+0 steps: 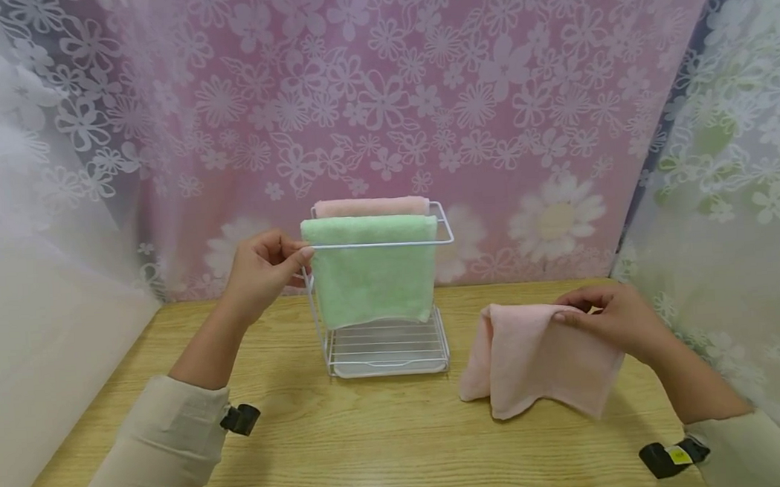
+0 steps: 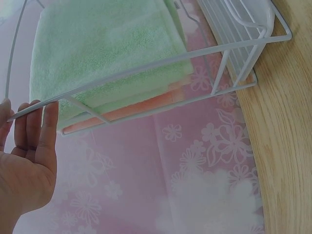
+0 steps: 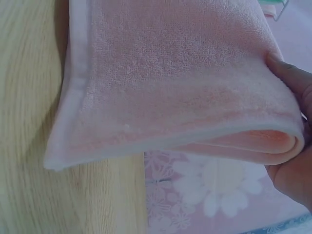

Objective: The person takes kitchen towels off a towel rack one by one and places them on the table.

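A white wire towel rack (image 1: 389, 363) stands on the table with a slatted base. Over its bars hang a folded green towel (image 1: 375, 281) at the front and a pink towel (image 1: 371, 207) behind it. My left hand (image 1: 264, 270) grips the rack's upper left corner, thumb and fingers around the wire, as the left wrist view also shows. To the right, my right hand (image 1: 612, 323) pinches the top fold of a pink towel (image 1: 538, 361), which drapes down in folds close over the table. In the right wrist view its layers hang from between thumb and fingers.
The wooden table (image 1: 349, 447) runs back to a pink flowered curtain (image 1: 382, 110). Pale flowered sheets enclose the left and right sides, the right one (image 1: 759, 251) close to my right arm. Under the rack's wires lies a white tray (image 1: 386, 348).
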`<state>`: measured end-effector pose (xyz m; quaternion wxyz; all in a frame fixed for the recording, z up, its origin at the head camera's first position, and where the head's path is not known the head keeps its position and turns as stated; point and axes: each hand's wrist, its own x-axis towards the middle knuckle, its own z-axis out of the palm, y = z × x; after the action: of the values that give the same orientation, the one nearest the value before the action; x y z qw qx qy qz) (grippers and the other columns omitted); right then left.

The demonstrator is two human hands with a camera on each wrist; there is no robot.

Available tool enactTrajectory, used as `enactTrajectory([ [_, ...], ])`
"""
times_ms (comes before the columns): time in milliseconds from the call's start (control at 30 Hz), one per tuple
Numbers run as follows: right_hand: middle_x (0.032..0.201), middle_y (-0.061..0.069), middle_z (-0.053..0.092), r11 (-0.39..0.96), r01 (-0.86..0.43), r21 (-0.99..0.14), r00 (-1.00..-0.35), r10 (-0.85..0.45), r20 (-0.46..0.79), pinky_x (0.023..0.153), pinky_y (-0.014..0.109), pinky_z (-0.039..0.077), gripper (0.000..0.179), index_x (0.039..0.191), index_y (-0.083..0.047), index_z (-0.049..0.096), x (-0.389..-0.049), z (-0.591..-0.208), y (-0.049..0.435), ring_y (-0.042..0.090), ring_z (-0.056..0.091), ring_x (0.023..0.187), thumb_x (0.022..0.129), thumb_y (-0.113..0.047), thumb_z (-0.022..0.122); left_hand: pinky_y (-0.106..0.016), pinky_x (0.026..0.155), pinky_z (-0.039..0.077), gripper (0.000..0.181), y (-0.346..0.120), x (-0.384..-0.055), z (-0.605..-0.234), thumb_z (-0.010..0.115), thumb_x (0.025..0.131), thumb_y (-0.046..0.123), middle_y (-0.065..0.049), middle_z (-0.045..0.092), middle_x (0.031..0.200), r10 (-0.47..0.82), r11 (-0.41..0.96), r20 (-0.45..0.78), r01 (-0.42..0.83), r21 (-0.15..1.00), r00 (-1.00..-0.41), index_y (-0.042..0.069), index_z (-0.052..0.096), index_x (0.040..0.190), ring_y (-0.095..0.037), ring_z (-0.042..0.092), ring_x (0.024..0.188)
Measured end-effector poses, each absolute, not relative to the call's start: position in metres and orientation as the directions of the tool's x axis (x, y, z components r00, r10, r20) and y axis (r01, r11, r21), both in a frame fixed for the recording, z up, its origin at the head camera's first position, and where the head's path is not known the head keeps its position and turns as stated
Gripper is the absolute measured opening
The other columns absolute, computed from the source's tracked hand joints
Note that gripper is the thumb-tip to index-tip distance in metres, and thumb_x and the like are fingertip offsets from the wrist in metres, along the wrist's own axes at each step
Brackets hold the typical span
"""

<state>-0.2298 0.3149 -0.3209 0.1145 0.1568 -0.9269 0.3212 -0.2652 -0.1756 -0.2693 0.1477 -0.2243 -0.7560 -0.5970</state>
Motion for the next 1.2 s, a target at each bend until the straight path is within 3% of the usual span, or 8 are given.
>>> enactTrajectory([
  [200,0.097,0.007,0.070,0.775,-0.336,-0.535,-0.940,-0.235,0.249,0.053,0.029,0.049,0.031,0.106,-0.010,0.075,-0.244,-0.317,0.317,0.017,0.058,0.069,0.090,-0.036,0.072,-0.036,0.063,0.061,0.017,-0.176,-0.266,-0.270,0.066,0.094,0.007,-0.022,0.064,0.078,0.164,0.176,0.493,0.517,0.837,-0.854,-0.010,0.061,0.090,-0.021,0.066,0.066],
  [567,0.094,0.001,0.072,0.786,-0.322,-0.527,-0.946,-0.293,0.141,0.064,0.030,0.050,0.033,0.105,-0.011,0.076,-0.264,-0.312,0.316,0.019,0.060,0.081,0.088,-0.039,0.073,-0.036,0.063,0.061,0.018,-0.176,-0.267,-0.270,0.066,0.093,0.006,-0.017,0.065,0.077,0.166,0.170,0.487,0.512,0.842,-0.857,-0.010,0.060,0.089,-0.021,0.067,0.066],
  [1200,0.108,0.013,0.070,0.802,-0.234,-0.549,-0.964,-0.265,0.024,0.071,0.034,0.054,0.042,0.114,-0.007,0.073,-0.303,-0.321,0.308,0.017,0.065,0.084,0.088,-0.041,0.073,-0.037,0.063,0.061,0.019,-0.176,-0.267,-0.270,0.066,0.094,0.008,-0.023,0.064,0.079,0.172,0.170,0.488,0.514,0.841,-0.856,-0.010,0.061,0.089,-0.024,0.067,0.066],
])
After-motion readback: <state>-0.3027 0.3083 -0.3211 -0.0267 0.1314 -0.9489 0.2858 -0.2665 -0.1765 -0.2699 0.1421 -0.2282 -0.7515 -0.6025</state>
